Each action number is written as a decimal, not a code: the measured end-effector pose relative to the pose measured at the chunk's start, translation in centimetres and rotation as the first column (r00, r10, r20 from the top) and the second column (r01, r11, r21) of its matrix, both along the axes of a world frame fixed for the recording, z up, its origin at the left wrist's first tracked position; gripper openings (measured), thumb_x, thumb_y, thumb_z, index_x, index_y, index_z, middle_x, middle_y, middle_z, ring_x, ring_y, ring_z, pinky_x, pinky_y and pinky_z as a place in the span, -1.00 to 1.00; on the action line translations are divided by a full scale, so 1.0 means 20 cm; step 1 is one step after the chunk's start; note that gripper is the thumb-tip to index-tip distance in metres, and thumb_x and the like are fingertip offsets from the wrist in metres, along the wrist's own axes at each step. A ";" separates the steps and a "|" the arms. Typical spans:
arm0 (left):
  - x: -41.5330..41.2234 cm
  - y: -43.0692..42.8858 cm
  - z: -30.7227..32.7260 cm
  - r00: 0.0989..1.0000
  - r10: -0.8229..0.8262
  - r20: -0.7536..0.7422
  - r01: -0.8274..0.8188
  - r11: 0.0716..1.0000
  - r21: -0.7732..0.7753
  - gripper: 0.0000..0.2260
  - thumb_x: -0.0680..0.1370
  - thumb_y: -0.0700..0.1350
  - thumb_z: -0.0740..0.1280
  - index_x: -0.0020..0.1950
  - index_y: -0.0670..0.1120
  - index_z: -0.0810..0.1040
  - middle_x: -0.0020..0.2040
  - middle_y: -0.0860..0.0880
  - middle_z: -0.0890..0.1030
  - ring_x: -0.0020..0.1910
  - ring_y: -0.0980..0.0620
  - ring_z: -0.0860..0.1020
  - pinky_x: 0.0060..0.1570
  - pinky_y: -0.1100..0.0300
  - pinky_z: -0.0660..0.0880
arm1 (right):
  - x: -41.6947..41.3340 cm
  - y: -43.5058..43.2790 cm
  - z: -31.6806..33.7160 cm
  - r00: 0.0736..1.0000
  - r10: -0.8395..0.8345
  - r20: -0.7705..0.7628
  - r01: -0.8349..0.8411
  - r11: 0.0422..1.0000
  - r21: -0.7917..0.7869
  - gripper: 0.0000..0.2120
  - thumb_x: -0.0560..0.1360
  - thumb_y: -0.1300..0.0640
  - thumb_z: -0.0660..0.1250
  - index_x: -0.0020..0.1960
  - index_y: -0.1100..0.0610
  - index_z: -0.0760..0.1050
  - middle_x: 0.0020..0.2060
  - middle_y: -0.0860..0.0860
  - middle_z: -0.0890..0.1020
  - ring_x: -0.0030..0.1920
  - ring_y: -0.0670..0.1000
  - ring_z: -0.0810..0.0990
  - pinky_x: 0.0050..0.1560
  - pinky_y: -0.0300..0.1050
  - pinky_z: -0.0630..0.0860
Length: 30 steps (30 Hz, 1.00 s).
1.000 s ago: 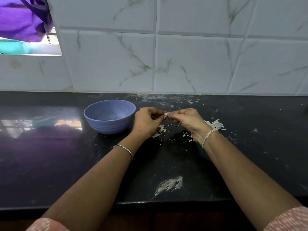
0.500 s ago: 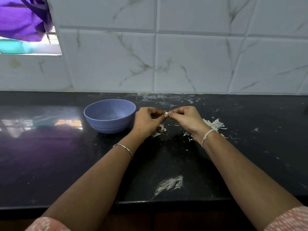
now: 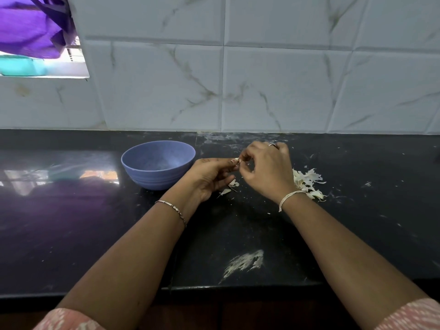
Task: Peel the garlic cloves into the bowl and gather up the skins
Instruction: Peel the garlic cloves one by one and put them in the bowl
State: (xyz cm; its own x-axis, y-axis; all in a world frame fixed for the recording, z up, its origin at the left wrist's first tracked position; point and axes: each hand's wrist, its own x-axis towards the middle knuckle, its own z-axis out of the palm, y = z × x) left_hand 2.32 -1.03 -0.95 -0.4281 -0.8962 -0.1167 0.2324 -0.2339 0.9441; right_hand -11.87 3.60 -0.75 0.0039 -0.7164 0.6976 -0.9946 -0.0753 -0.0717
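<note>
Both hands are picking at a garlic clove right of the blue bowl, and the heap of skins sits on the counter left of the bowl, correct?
No: the head view shows the heap of skins on the counter right of the right hand, not left of the blue bowl. Rest holds: it and the left hand pinch the garlic clove.

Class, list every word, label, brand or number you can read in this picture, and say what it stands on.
There is no text to read: nothing on the bowl, clove, counter, tiles, cloth or bracelet.
</note>
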 end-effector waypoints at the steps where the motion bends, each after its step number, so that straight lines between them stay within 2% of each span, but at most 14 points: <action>1: 0.00 0.00 0.00 1.000 -0.009 0.002 0.009 1.000 0.011 -0.98 0.50 -0.29 0.42 -0.12 -0.21 0.65 -0.33 -0.04 0.64 -0.34 0.16 0.47 -0.40 0.36 0.55 | -0.01 0.00 0.00 1.000 -0.020 -0.023 0.020 1.000 -0.013 -0.89 0.49 0.01 0.31 -0.07 0.01 0.59 -0.09 -0.10 0.61 -0.06 -0.02 0.55 0.17 -0.02 0.18; 4: 0.01 0.01 0.01 0.999 -0.037 0.008 0.036 0.999 0.022 -0.96 0.51 -0.26 0.42 -0.07 -0.20 0.65 -0.30 -0.03 0.65 -0.36 0.18 0.48 -0.41 0.36 0.54 | -0.09 0.01 0.03 0.993 -0.118 0.014 0.118 0.993 -0.005 -0.88 0.51 0.01 0.29 -0.07 -0.01 0.59 -0.08 -0.10 0.60 -0.02 -0.01 0.55 0.20 -0.01 0.20; 7: 0.01 0.01 0.01 0.998 -0.070 0.003 0.070 0.997 0.014 -0.93 0.54 -0.26 0.39 -0.01 -0.19 0.64 -0.26 -0.02 0.66 -0.44 0.20 0.50 -0.42 0.32 0.56 | -0.17 0.05 0.05 0.989 -0.131 0.069 0.118 0.979 0.166 -0.85 0.57 0.00 0.29 0.05 -0.06 0.63 0.08 -0.11 0.58 0.14 -0.02 0.52 0.27 0.03 0.21; 9: 0.00 0.01 0.01 0.995 -0.098 0.001 0.098 0.995 0.013 -0.92 0.56 -0.26 0.36 0.00 -0.18 0.63 -0.24 -0.03 0.65 -0.45 0.18 0.52 -0.42 0.30 0.56 | -0.19 0.06 0.06 0.990 -0.121 0.070 0.101 0.966 0.237 -0.87 0.56 -0.02 0.33 0.02 -0.06 0.64 0.16 -0.08 0.54 0.19 -0.01 0.50 0.27 0.05 0.25; 11: 0.00 0.01 0.01 0.993 -0.118 0.003 0.118 0.993 0.018 -0.91 0.57 -0.27 0.33 0.00 -0.17 0.64 -0.23 -0.03 0.63 -0.42 0.15 0.54 -0.41 0.29 0.56 | -0.19 0.07 0.08 0.990 -0.107 0.092 0.083 0.969 0.233 -0.93 0.48 -0.01 0.44 -0.16 -0.04 0.63 0.11 -0.07 0.53 0.15 0.00 0.51 0.20 0.00 0.35; 13: 0.01 0.01 0.01 0.991 -0.130 0.012 0.130 0.991 0.020 -0.89 0.58 -0.27 0.32 0.02 -0.17 0.64 -0.24 -0.03 0.63 -0.40 0.13 0.55 -0.40 0.28 0.57 | -0.19 0.08 0.08 0.985 -0.066 0.157 0.030 0.975 0.220 -0.81 0.37 0.06 0.54 -0.28 0.00 0.52 -0.06 -0.08 0.54 0.00 0.00 0.53 0.01 -0.08 0.43; 14: 0.00 0.01 0.01 0.991 -0.134 0.015 0.133 0.991 0.019 -0.88 0.58 -0.27 0.32 0.03 -0.16 0.64 -0.24 -0.03 0.63 -0.39 0.12 0.55 -0.40 0.27 0.57 | -0.19 0.07 0.08 0.977 -0.016 0.210 -0.028 0.978 0.207 -0.76 0.35 0.12 0.56 -0.28 0.02 0.48 -0.14 -0.08 0.54 -0.09 0.00 0.53 -0.07 -0.08 0.46; 16: 0.00 0.01 0.01 0.991 -0.135 0.015 0.135 0.991 0.004 -0.88 0.58 -0.27 0.32 0.04 -0.14 0.63 -0.23 -0.03 0.63 -0.39 0.13 0.55 -0.40 0.27 0.57 | -0.16 0.07 0.07 0.924 0.126 0.360 -0.193 0.968 0.158 -0.77 0.38 0.22 0.53 -0.19 0.03 0.47 -0.20 -0.06 0.59 -0.18 0.01 0.57 -0.11 -0.11 0.53; 18: -0.01 0.01 0.00 0.992 -0.129 0.003 0.129 0.991 -0.024 -0.89 0.57 -0.27 0.34 0.06 -0.13 0.61 -0.21 -0.02 0.63 -0.40 0.13 0.56 -0.41 0.28 0.57 | -0.11 0.06 0.06 0.816 0.225 0.533 -0.331 0.937 0.111 -0.85 0.45 0.23 0.47 -0.08 0.03 0.56 -0.15 -0.04 0.66 -0.13 0.01 0.62 -0.08 -0.24 0.54; 19: -0.01 0.02 0.00 0.992 -0.126 -0.002 0.126 0.991 -0.038 -0.88 0.56 -0.26 0.36 0.07 -0.14 0.61 -0.20 -0.02 0.63 -0.40 0.13 0.56 -0.41 0.28 0.57 | -0.10 0.05 0.06 0.767 0.243 0.594 -0.364 0.927 0.090 -0.88 0.46 0.21 0.46 -0.07 0.03 0.59 -0.14 -0.04 0.68 -0.11 0.01 0.64 -0.06 -0.24 0.55; 21: -0.01 0.02 -0.01 0.993 -0.117 0.000 0.117 0.992 -0.057 -0.87 0.52 -0.24 0.40 0.06 -0.15 0.60 -0.20 -0.03 0.65 -0.39 0.12 0.57 -0.40 0.27 0.58 | -0.08 0.03 0.04 0.720 0.249 0.647 -0.375 0.925 0.062 -0.91 0.45 0.16 0.49 -0.13 0.00 0.61 -0.18 -0.05 0.69 -0.15 0.01 0.66 -0.08 -0.17 0.59; 24: -0.02 0.03 -0.01 0.994 -0.108 -0.003 0.107 0.993 -0.058 -0.91 0.51 -0.23 0.42 0.00 -0.14 0.60 -0.20 -0.04 0.67 -0.40 0.12 0.58 -0.39 0.26 0.59 | -0.08 0.01 0.02 0.695 0.231 0.681 -0.336 0.942 0.022 -0.85 0.42 0.19 0.51 -0.21 -0.03 0.61 -0.27 -0.09 0.68 -0.25 -0.08 0.63 -0.17 -0.24 0.56; 27: -0.02 0.03 -0.01 0.995 -0.091 -0.029 0.090 0.995 -0.052 -0.96 0.53 -0.25 0.39 -0.04 -0.14 0.59 -0.22 -0.04 0.68 -0.41 0.12 0.58 -0.42 0.26 0.58 | -0.08 0.00 0.01 0.660 0.206 0.722 -0.310 0.951 0.012 -0.88 0.41 0.19 0.51 -0.24 0.01 0.63 -0.28 -0.06 0.69 -0.21 -0.08 0.66 -0.11 -0.21 0.58; 30: -0.02 0.04 0.00 0.997 -0.072 -0.041 0.070 0.996 -0.049 -0.94 0.53 -0.26 0.39 -0.02 -0.15 0.57 -0.25 -0.06 0.68 -0.43 0.11 0.57 -0.44 0.26 0.57 | -0.06 -0.01 0.00 0.591 0.226 0.774 -0.352 0.936 -0.005 -0.99 0.45 0.19 0.49 -0.15 0.11 0.67 -0.24 -0.02 0.72 -0.14 -0.07 0.69 -0.03 -0.23 0.59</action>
State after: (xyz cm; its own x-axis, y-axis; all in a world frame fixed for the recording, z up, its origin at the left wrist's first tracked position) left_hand 1.87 -0.32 -1.03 -0.4946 -0.8674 -0.0546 0.2574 -0.2062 0.9441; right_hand -13.15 3.47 -0.83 -0.2514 -0.8580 0.4480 -0.5094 -0.2762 -0.8150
